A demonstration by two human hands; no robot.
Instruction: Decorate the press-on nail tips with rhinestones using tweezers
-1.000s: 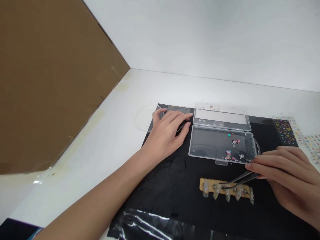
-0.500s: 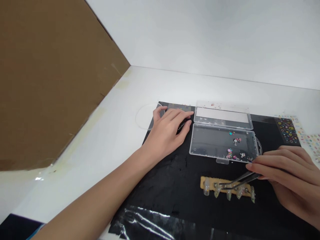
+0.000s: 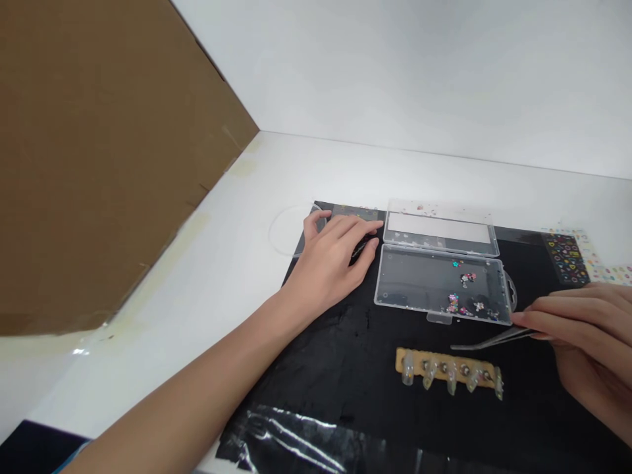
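Note:
My right hand (image 3: 587, 339) grips a pair of metal tweezers (image 3: 494, 340), whose bent tips point left, just above the wooden strip and below the plastic case. Several clear false nails (image 3: 451, 377) with small decorations stand along the wooden strip (image 3: 413, 356) on the black mat. My left hand (image 3: 336, 253) rests on the mat's far left part, fingers apart, fingertips beside the case's left edge. The clear plastic case (image 3: 409, 280) lies opened flat, with small shiny gems and charms (image 3: 453, 303) mostly in its right half. Whether the tweezer tips hold anything is too small to tell.
A black mat (image 3: 340, 355) covers the white table (image 3: 207, 276). Sticker sheets (image 3: 567, 257) lie at the right, another (image 3: 355, 212) behind my left hand. Clear film (image 3: 306, 438) covers the mat's front edge. A brown cardboard panel (image 3: 108, 164) rises at left.
My right hand has moved slightly right and up, drawing the tweezers away from the false nails. The tweezer tips have come together. My left hand stays in place.

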